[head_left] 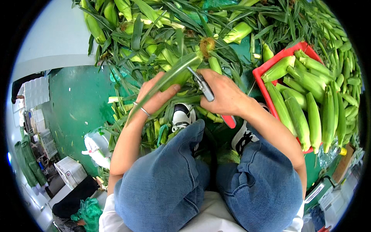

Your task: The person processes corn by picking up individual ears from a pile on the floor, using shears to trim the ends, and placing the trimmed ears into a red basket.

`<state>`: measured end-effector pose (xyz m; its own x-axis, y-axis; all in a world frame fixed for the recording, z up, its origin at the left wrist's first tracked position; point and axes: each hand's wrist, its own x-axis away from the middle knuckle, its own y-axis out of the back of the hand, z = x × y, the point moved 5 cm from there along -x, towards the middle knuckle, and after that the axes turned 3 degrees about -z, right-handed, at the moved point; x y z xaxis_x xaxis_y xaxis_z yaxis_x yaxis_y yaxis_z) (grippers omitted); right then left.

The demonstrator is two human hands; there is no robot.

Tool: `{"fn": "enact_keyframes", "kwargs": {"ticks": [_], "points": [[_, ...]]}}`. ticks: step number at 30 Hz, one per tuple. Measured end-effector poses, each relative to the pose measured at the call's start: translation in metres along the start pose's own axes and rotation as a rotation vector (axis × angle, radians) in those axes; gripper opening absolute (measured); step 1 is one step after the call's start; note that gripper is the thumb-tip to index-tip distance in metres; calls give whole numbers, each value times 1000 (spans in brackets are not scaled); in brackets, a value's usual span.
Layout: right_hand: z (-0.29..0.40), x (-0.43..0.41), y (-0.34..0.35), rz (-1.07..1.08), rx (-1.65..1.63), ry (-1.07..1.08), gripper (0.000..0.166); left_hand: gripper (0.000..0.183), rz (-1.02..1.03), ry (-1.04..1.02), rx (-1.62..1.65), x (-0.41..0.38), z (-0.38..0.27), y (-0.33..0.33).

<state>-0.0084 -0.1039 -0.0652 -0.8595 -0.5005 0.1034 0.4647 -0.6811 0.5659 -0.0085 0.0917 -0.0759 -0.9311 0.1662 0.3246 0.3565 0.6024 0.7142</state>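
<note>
My left hand (pixel 156 94), with a metal bangle at the wrist, is closed around an ear of corn in its green husk (pixel 181 74); brown silk hangs at the ear's far end. A long leaf trails from it across my wrist. In my right hand (pixel 223 92) are pruning shears (pixel 205 88) with a grey metal head and a red handle, their tip close beside the ear. To the right, a red plastic crate (pixel 261 74) holds several trimmed ears in their husks (pixel 297 116).
Unhusked corn and cut leaves (pixel 145 43) heap up in front. More green ears (pixel 347 87) lie beyond the crate. A white bag (pixel 98 145) lies on the green floor (pixel 78 101) at left. My shoes (pixel 184 116) stand among leaves. Another person's arm (pixel 26 81) shows at far left.
</note>
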Motion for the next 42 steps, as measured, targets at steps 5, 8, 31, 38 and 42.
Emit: {"fn": "enact_keyframes", "kwargs": {"ticks": [5, 8, 31, 38, 42], "points": [[-24, 15, 4, -130, -191, -240, 35, 43, 100, -24, 181, 7, 13, -2], [-21, 19, 1, 18, -283, -258, 48, 41, 248, 141, 1078, 3, 32, -21], [-47, 81, 105, -204, -212, -454, 73, 34, -149, 2, 1204, -84, -53, -60], [-138, 117, 311, -40, 1233, -479, 56, 16, -156, -48, 921, -126, -44, -66], [-213, 67, 338, 250, 1507, -593, 57, 12, -83, -70, 859, -114, -29, -74]]}}
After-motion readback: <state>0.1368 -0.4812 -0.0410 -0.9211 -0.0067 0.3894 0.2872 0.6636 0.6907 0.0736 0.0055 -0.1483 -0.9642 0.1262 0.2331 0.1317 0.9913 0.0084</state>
